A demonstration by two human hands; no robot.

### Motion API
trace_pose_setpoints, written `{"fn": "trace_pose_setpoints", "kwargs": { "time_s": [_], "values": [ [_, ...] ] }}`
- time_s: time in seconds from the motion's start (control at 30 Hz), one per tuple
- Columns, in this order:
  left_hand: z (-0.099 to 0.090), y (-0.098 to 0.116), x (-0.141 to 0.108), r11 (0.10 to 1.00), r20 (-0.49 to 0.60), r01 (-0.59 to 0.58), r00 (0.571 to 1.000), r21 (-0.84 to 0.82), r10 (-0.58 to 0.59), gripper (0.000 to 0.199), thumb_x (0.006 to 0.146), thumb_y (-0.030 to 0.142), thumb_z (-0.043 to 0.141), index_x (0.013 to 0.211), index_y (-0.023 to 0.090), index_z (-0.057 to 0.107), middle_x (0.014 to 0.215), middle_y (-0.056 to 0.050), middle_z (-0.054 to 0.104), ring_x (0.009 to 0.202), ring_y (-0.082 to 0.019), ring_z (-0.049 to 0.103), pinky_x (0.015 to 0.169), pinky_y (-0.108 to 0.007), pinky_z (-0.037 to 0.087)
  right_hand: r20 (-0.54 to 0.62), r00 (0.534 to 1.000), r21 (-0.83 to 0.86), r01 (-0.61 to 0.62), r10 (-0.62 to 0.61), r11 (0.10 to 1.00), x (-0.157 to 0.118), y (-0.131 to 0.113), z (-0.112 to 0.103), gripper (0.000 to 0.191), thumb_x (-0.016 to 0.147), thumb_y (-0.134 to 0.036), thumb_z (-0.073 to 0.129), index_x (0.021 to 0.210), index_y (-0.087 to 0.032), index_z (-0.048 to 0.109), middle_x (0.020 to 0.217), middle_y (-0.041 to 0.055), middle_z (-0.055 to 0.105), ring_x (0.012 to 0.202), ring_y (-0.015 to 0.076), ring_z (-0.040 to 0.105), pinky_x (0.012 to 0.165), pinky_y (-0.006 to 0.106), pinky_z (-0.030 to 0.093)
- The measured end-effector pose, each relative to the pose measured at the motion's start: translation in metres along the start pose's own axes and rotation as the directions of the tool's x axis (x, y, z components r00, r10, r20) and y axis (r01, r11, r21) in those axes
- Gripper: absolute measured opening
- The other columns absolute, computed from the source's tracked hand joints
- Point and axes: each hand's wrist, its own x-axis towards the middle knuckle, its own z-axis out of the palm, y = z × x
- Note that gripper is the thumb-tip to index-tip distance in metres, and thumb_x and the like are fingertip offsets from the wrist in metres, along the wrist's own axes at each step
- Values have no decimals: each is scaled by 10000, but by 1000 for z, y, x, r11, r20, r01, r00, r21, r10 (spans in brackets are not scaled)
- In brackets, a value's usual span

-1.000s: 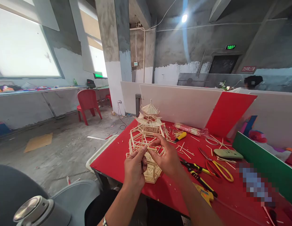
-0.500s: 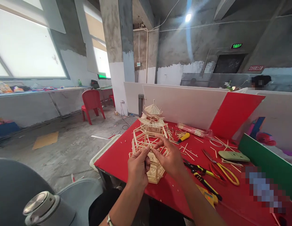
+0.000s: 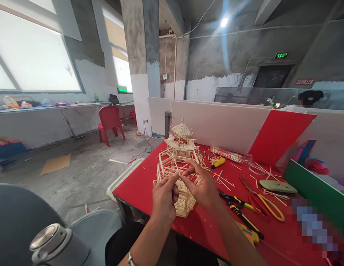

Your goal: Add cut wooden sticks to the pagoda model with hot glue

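Note:
A pagoda-like model of thin pale sticks (image 3: 182,142) stands on the red table (image 3: 138,184), with a wider stick frame in front of it. Over that frame, my left hand (image 3: 165,197) is closed, thumb and index finger pinched at their tips. My right hand (image 3: 201,186) meets it from the right, its thumb and index finger bent toward the same spot. What lies between the fingertips is too small to make out against the sticks behind.
Right of the model lie a yellow-handled cutter (image 3: 218,163), loose sticks, a bagged stick bundle (image 3: 227,154), pliers (image 3: 244,203), scissors (image 3: 269,207) and a green case (image 3: 277,186). White boards (image 3: 216,123) line the back edge. A person's head (image 3: 312,98) shows beyond.
The whole view has shifted slightly, so things appear a little farther right. Both hands keep nearly the same pose at the stick frame.

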Motion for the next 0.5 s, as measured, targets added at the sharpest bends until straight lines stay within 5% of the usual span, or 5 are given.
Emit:
{"fn": "trace_pose_setpoints", "kwargs": {
  "time_s": [0.5],
  "values": [
    [2,3,-2,1000,-3,-5,1000,9,5,483,434,454,939,654,132,652,396,69,474,318,-26,326,315,-169,185,-1,1000,-10,29,-29,1000,-1,1,-1,440,861,-254,671,1285,-253,553,896,-14,697,888,168,671,880,332,501]
  ]
}}
